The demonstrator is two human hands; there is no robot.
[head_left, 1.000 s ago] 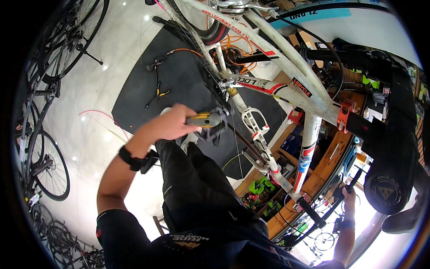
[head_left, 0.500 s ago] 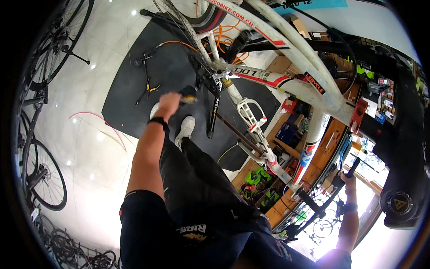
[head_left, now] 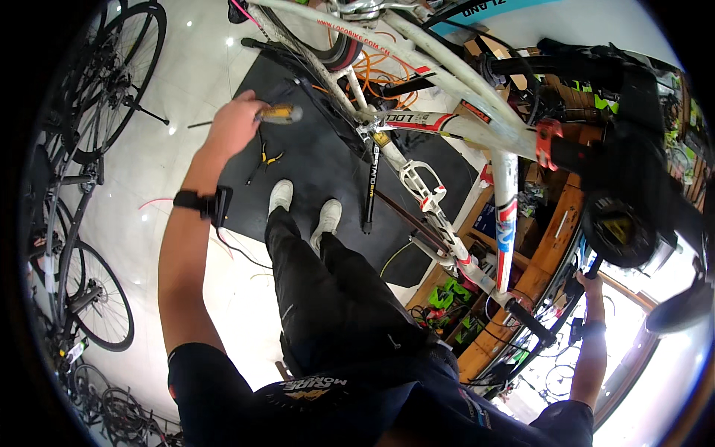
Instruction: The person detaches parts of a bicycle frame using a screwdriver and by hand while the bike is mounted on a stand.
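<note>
My left hand is closed around a screwdriver-like tool. Its yellow handle sticks out to the right, and a thin dark shaft shows on the other side. It is raised above a dark mat, left of a white and red bicycle frame and apart from it. Over at the right, my right hand grips the end of the bicycle's dark handlebar; part of its fingers is hidden. Yellow-handled pliers lie on the mat below my left hand.
The dark mat lies under the bicycle and my shoes. A black stand arm holds the frame at the right. Orange hose coils at the back. Other bicycles line the left. A wooden workbench stands beyond the frame.
My left hand has moved left and upward with the tool, away from the bicycle's crank area. My right hand stays on the handlebar. The whole view has shifted a little.
</note>
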